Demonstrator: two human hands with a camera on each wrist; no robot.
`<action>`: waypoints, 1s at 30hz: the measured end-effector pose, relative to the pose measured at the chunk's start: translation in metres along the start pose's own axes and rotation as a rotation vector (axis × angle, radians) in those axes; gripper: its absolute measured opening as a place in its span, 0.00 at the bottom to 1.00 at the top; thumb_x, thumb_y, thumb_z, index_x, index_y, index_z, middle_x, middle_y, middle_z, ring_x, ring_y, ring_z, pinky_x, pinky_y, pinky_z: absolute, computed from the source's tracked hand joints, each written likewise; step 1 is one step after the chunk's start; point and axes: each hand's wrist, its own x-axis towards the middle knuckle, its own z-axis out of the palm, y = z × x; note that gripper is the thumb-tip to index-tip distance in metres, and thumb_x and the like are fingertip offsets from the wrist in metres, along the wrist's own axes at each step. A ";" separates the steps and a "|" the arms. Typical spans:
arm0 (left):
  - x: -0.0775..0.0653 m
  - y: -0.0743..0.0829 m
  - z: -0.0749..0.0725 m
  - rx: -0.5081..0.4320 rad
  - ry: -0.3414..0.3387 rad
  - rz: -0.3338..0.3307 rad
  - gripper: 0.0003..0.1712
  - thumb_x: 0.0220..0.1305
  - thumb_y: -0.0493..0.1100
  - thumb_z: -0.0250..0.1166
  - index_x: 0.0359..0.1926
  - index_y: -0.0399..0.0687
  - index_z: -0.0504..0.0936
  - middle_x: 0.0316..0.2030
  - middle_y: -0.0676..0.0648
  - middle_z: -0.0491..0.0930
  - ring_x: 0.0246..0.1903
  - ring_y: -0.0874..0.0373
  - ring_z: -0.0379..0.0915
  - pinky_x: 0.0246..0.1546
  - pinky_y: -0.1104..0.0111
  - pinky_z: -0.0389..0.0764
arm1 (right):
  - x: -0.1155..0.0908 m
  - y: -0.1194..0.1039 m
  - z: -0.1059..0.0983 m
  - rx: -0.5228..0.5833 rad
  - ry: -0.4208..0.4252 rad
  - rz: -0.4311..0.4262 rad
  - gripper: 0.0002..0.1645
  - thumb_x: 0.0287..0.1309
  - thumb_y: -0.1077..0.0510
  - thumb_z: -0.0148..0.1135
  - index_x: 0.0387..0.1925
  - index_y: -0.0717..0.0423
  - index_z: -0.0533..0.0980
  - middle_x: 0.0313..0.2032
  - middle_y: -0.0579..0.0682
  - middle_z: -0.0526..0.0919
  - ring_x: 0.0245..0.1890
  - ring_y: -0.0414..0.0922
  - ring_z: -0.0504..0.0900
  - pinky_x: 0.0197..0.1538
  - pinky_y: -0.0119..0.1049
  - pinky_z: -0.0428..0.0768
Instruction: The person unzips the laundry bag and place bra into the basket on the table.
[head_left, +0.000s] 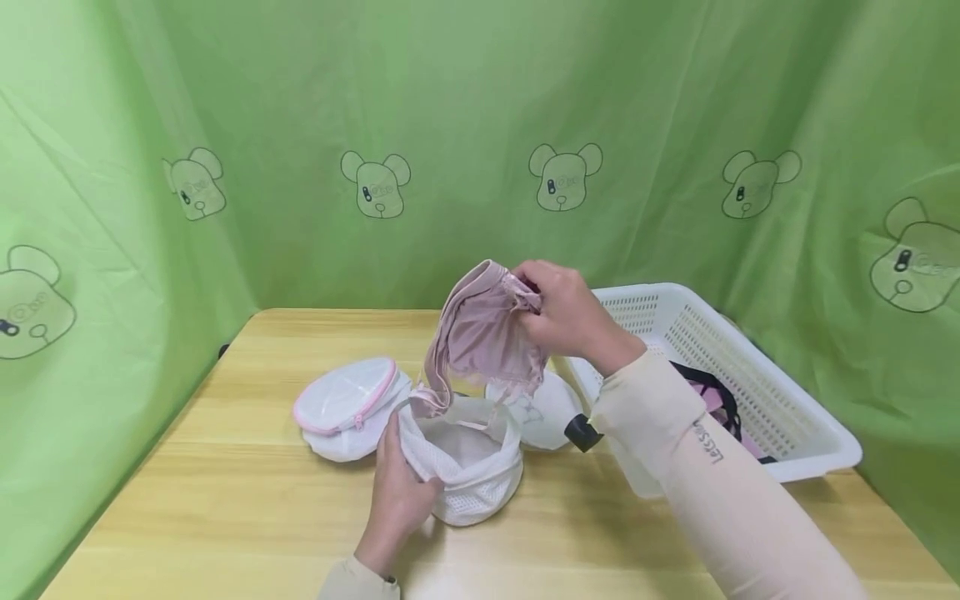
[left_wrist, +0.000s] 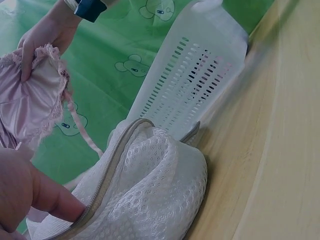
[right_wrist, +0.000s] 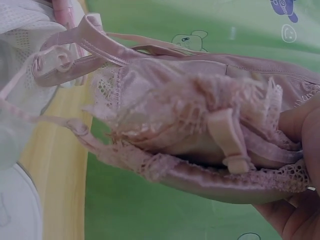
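A dusty-pink bra (head_left: 487,337) with lace edging hangs in the air from my right hand (head_left: 567,310), which grips it at one end. In the right wrist view the bra's cups are folded together, its straps (right_wrist: 75,125) trailing loose toward the white mesh. Below it, my left hand (head_left: 405,487) holds the rim of a round white mesh laundry bag (head_left: 480,496), thumb outside on the fabric. The bag's mouth gapes upward, and its zip (left_wrist: 107,185) curves along the rim. The bra's lower end overlaps the bag's left edge in the head view.
A second mesh bag with a pink zip (head_left: 348,404) lies to the left on the wooden table (head_left: 225,500). Behind the open bag is a white item (head_left: 543,408) beside a black piece (head_left: 582,433). At right, a white perforated basket (head_left: 821,458) contains pink and black fabric (head_left: 720,400).
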 end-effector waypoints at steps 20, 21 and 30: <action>0.001 0.002 0.000 -0.020 0.002 -0.030 0.65 0.36 0.24 0.70 0.74 0.35 0.43 0.71 0.31 0.46 0.68 0.32 0.47 0.66 0.44 0.54 | 0.002 0.008 -0.030 -0.053 0.087 0.032 0.16 0.41 0.72 0.56 0.37 0.64 0.75 0.27 0.52 0.74 0.27 0.48 0.70 0.28 0.39 0.71; 0.001 0.002 0.000 -0.021 0.003 -0.031 0.65 0.36 0.24 0.70 0.74 0.35 0.43 0.71 0.31 0.46 0.68 0.32 0.47 0.65 0.44 0.54 | 0.002 0.008 -0.031 -0.056 0.090 0.037 0.17 0.41 0.72 0.56 0.38 0.64 0.75 0.27 0.52 0.74 0.27 0.48 0.70 0.28 0.39 0.70; 0.000 0.002 -0.001 -0.011 -0.001 -0.031 0.66 0.36 0.25 0.71 0.74 0.36 0.42 0.72 0.30 0.45 0.68 0.31 0.47 0.65 0.44 0.54 | 0.000 0.010 -0.044 -0.060 0.119 0.093 0.17 0.43 0.71 0.56 0.39 0.63 0.76 0.27 0.53 0.75 0.28 0.48 0.70 0.29 0.39 0.70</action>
